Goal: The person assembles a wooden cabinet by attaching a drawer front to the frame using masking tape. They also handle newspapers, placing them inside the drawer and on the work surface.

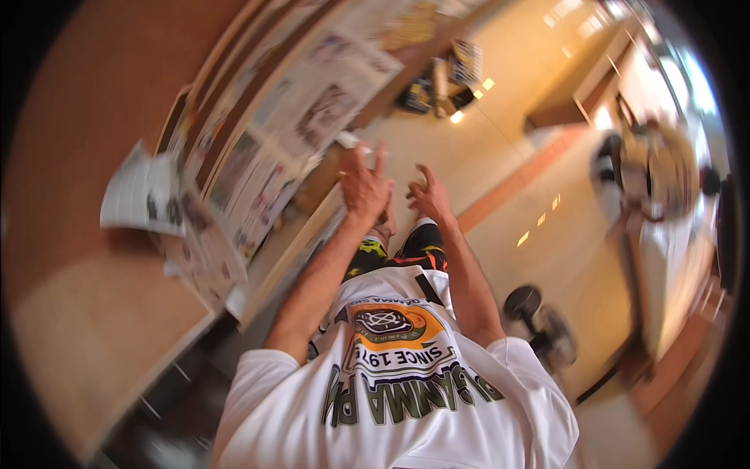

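Observation:
My left hand (365, 187) reaches forward with its fingers apart and nothing visible in it. It is nearest to the edge of a wooden shelf unit (209, 184), whose boards are lined with newspaper sheets (269, 168). A small white thing (355, 145) shows at the fingertips, and I cannot tell whether they touch it. To the right of it, my right hand (430, 194) hangs above the floor, its fingers spread and slightly bent, holding nothing that I can see. Motion blurs both hands a little.
Loose newspaper (144, 191) sticks out from the shelf unit's left end. Several dark and light items (441, 84) lie on the shiny floor ahead. A brown box-like piece of furniture (582, 86), a tan bag (660, 168) and a dark round-headed object (523, 301) stand to the right.

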Motion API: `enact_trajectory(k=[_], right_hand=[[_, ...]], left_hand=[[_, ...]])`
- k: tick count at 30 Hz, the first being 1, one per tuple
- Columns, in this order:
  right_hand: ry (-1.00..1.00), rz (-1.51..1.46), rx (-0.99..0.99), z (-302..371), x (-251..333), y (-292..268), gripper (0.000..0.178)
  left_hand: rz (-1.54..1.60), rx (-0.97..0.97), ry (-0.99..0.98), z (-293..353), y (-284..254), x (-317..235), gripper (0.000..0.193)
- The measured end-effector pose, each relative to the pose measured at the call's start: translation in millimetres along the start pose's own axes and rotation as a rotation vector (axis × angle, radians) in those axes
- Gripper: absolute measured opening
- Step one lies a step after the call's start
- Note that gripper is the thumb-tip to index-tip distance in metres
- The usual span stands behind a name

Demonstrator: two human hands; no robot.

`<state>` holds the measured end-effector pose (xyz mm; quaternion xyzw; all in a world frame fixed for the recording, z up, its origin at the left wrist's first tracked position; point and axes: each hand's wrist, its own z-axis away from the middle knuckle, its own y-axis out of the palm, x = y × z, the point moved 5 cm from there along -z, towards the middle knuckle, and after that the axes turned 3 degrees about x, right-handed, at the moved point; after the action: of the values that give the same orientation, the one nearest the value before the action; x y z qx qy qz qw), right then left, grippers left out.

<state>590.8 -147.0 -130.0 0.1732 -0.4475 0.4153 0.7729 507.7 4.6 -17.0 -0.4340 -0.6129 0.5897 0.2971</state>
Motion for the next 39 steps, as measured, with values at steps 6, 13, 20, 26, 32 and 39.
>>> enact_trajectory(k=[6, 13, 20, 26, 32, 39], right_hand=[[-0.167, 0.444, 0.579, 33.7, 8.0, 11.2, 0.061], [-0.122, 0.374, 1.295, 102.3, 19.4, 65.8, 0.078], [-0.21, 0.783, 1.474, 185.2, -15.6, 186.7, 0.094], [-0.307, 0.747, 1.444, 260.2, -82.5, 333.1, 0.079], [-0.116, 0.833, 1.113, 325.4, -165.1, 471.1, 0.042], [-0.073, 0.795, 0.778, 368.7, -128.5, 525.0, 0.03]], left_hand=[[0.653, -0.074, -0.509, 113.0, 26.7, -35.8, 0.054], [1.646, -0.393, -1.173, 243.1, 82.9, -87.1, 0.038], [1.722, -0.873, -1.373, 381.0, 63.3, -56.2, 0.025], [1.607, -1.127, -1.26, 552.8, 67.8, 47.7, 0.024], [1.466, -0.894, -1.176, 695.9, 75.3, 177.4, 0.016], [1.619, -0.672, -1.049, 710.7, 54.9, 252.7, 0.017]])
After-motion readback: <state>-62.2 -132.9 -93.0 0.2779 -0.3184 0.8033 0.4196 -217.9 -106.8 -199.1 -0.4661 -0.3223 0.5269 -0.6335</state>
